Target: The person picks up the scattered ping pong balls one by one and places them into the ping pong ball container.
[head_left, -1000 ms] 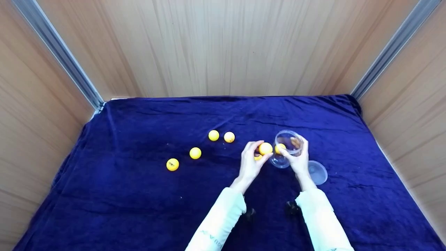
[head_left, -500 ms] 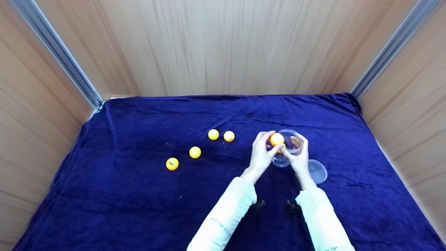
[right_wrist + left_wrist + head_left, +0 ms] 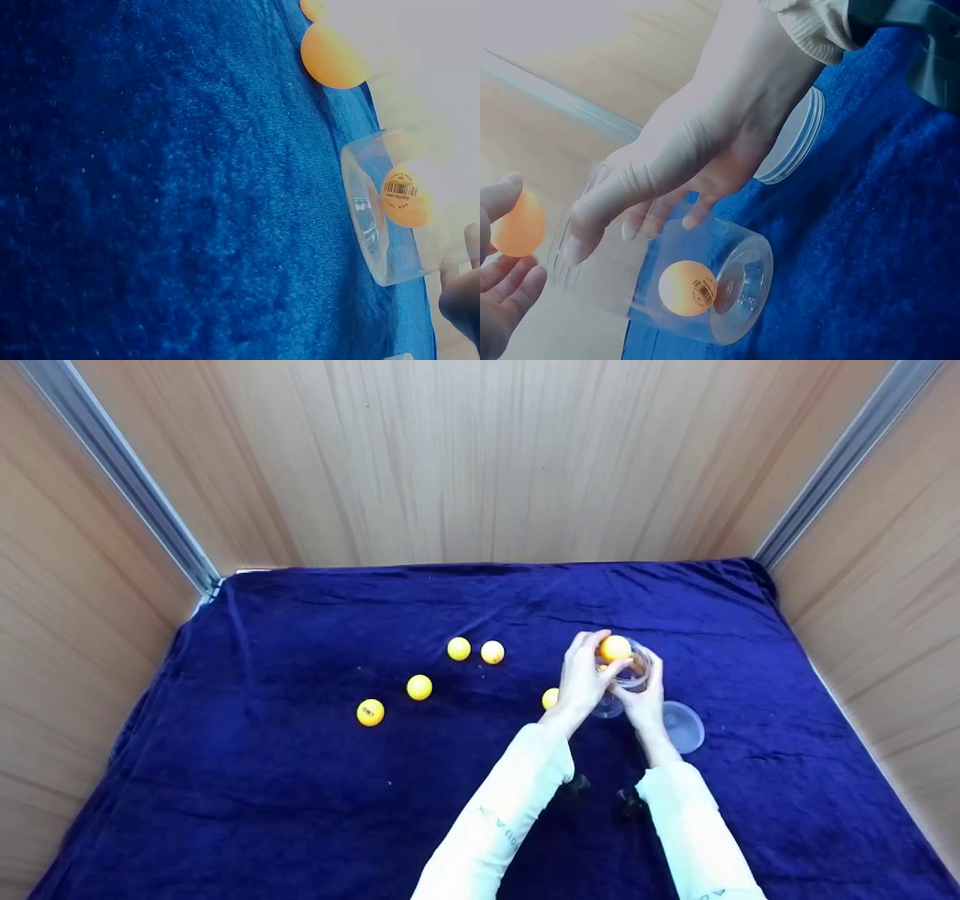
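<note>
Here, on a blue cloth (image 3: 300, 780) between wooden walls (image 3: 480, 457), the left hand (image 3: 581, 682) pinches a ball (image 3: 615, 648).

Seven yellow balls (image 3: 418, 687); one clear jar (image 3: 626, 679); one lid (image 3: 681, 727).

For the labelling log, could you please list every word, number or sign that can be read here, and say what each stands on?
Ball in the clear jar: a barcode with a line of small print under it, too blurred to read.
Leftmost loose ball: a dark mark, too small to read.
Left sleeve: dark lettering, not legible.
No other text shows.
</note>
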`<state>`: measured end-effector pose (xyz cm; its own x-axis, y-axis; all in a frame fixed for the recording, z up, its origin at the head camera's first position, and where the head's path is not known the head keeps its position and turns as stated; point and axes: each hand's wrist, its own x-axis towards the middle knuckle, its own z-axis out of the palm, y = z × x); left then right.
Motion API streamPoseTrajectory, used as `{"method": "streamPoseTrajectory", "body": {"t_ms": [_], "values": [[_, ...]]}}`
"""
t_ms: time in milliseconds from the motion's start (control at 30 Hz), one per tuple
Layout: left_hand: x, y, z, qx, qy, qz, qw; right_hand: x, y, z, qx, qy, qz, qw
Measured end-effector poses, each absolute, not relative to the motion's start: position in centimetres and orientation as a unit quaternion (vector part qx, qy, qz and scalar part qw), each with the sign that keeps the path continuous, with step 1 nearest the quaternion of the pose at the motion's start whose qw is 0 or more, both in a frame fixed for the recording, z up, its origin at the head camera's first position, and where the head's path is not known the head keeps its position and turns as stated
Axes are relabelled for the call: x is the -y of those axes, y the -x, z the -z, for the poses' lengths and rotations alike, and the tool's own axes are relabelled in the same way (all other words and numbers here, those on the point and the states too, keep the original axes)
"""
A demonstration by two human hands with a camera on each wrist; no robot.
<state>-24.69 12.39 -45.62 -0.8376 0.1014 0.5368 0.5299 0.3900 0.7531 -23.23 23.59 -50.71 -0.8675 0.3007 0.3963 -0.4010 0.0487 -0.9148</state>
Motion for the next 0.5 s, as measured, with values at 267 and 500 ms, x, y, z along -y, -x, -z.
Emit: {"method": "streamPoseTrajectory", "body": {"t_ms": [267,500], "values": [[-12.0,24.7,45.9,0.794,0.195,0.542,0.197,-24.0,23.8,51.8,0.655,-0.042,-0.713,0.246],[-11.5,24.8,46.3,0.791,0.186,0.542,0.213,-24.2,24.4,52.6,0.660,-0.015,-0.715,0.231]]}}
